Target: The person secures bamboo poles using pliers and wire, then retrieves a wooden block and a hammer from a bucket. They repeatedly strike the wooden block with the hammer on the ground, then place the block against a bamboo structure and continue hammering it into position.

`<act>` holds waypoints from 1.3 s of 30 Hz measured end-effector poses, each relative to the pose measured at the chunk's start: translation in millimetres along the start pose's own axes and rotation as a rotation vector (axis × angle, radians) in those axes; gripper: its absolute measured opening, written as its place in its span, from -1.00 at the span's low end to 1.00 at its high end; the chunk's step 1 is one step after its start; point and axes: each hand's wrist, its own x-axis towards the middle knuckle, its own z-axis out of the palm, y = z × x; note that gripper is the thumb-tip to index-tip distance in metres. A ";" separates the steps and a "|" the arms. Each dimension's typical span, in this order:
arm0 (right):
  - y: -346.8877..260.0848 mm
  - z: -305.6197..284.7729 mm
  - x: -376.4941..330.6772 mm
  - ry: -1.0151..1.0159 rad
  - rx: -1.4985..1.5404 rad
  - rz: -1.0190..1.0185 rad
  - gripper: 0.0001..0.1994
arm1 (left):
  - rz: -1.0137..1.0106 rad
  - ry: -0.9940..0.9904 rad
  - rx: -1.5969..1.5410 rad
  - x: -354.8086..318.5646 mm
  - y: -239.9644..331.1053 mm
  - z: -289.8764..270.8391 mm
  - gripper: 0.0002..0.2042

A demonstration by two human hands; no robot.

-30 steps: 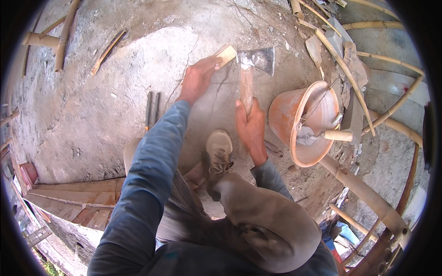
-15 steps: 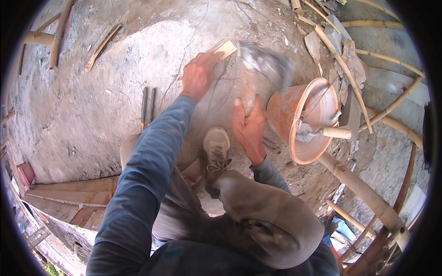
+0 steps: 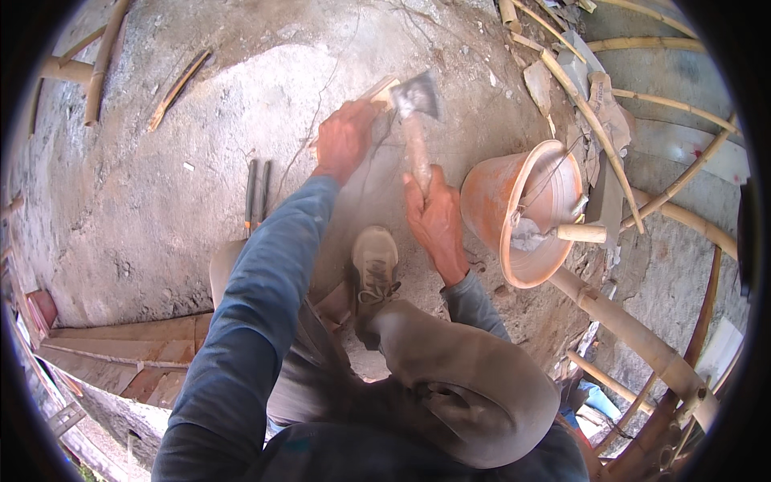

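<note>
Hatchet (image 3: 416,100) up off the concrete floor (image 3: 161,209), gripped by its wooden handle in the right hand (image 3: 438,217), fingers wrapped tight. Small pale wood piece (image 3: 377,90) pinched in the left hand (image 3: 345,138), just beside the blade. Looks mid-chop; wood not yet split, as far as can be seen. One hatchet, one wood piece, one orange bucket (image 3: 494,201) to the right, two dark sticks (image 3: 257,193) to the left, one shoe (image 3: 375,261) below the hands.

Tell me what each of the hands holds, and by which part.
Right hand grips the hatchet low on its wooden handle. Left hand holds the small wooden piece by its near end.
</note>
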 end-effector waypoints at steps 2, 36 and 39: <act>-1.3 14.1 -0.7 0.179 0.142 -0.135 -0.66 | 0.008 0.009 -0.003 6.5 -1.9 -2.8 -0.74; -8.2 12.2 2.2 0.428 0.330 -0.460 -0.65 | -0.061 -0.089 0.247 -24.0 -30.9 -11.4 -0.47; 4.5 17.5 7.9 -0.040 -0.004 -0.002 -0.68 | -0.052 -0.087 0.255 -21.6 -28.5 -6.7 -0.48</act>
